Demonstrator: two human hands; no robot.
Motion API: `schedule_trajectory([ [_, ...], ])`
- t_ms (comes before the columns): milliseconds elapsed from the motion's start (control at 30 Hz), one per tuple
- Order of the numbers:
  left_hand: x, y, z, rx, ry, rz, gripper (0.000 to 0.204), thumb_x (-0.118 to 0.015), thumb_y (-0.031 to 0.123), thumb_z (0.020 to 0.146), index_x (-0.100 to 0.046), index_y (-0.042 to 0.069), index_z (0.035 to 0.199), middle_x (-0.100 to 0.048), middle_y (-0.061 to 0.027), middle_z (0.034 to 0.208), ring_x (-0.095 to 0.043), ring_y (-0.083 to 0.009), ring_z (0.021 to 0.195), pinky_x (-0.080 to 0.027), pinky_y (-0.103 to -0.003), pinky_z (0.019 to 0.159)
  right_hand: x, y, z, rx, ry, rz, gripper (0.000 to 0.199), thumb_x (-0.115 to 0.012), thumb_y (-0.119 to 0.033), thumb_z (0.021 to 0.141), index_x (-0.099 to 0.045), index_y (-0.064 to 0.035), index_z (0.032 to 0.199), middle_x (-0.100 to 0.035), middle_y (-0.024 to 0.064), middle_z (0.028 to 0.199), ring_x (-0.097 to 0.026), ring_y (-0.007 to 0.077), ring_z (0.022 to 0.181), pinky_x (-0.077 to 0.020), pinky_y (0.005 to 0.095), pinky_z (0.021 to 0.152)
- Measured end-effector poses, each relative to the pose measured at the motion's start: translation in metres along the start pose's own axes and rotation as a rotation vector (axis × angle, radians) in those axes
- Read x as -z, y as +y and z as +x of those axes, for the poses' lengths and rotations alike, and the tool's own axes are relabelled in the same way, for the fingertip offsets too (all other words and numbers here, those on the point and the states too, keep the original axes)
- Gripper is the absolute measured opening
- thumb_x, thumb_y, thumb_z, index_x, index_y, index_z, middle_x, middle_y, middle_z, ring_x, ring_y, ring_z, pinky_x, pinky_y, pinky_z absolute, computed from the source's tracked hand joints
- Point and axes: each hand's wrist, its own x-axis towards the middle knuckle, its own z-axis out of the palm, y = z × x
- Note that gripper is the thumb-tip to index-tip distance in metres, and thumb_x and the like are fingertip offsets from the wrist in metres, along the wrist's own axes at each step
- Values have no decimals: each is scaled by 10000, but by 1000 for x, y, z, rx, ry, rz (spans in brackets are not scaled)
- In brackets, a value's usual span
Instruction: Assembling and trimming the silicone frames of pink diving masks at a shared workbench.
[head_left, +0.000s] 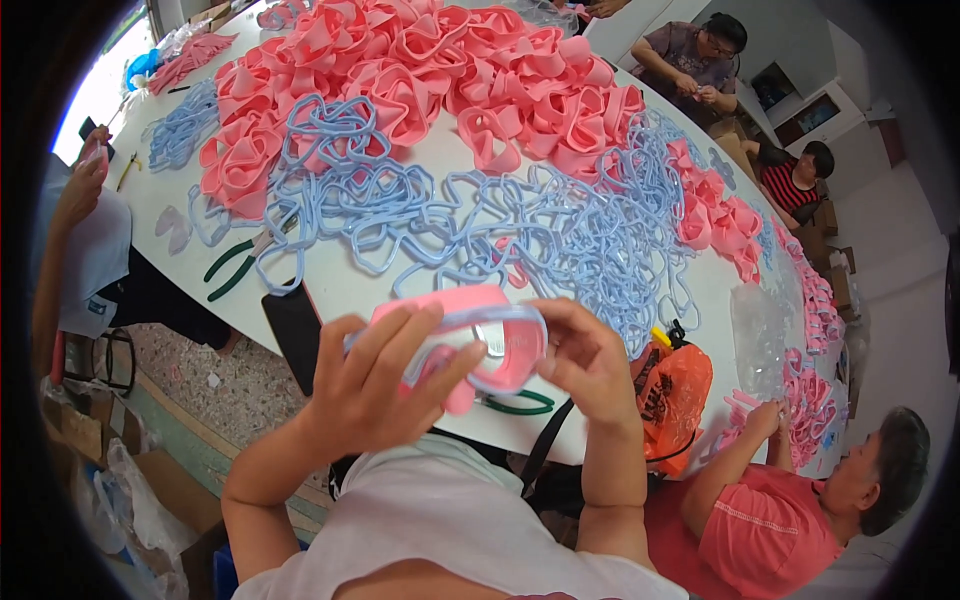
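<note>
Crosswise, pink goggle frame (470, 335), long axis left-right.

We see a white table (350, 285) under heaps of two colours: salmon-pink bands (450, 60) at the far side and pale blue frames (520, 230) nearer us. The piece (470, 335) held between the left hand (375, 380) and the right hand (590, 365) is pink with a pale blue rim. Beside the blue heap we note pliers (232, 268) with dark green handles, and a black phone (292, 335) at the table edge. An orange plastic bag (672, 395) bears black print. At lower right a person wears a coral-red shirt (765, 535); farther off, another wears a shirt (787, 187) striped red and black.
</note>
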Motion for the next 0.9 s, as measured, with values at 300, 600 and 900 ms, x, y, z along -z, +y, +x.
schedule_trajectory([
  [300, 12, -3, 8, -6, 29, 54, 336, -718, 262, 857, -683, 273, 1191, -609, -85, 1201, -595, -193, 1038, -404, -362, 753, -9, -11, -8, 270, 179, -106, 515, -702, -17, 767, -580, 32, 1265, -537, 95, 1107, -554, 167, 916, -446, 302, 853],
  [600, -2, -11, 7, -15, -6, 61, 359, -668, 304, 877, -665, 225, 1228, -604, -111, 1222, -592, -218, 1046, -421, -380, 743, 10, -5, -8, 829, 200, -1105, 507, -754, -33, 703, -630, -39, 1195, -612, 125, 1044, -578, 251, 894, -478, 339, 754],
  [900, -9, -10, 3, -94, -47, 6, 431, -665, 320, 841, -655, 228, 1263, -585, -132, 1258, -582, -243, 1089, -449, -409, 781, 9, 8, 29, 134, -119, -131, 606, -517, -444, 994, -440, -42, 1441, -501, 122, 1339, -513, 209, 1166, -394, 330, 1001],
])
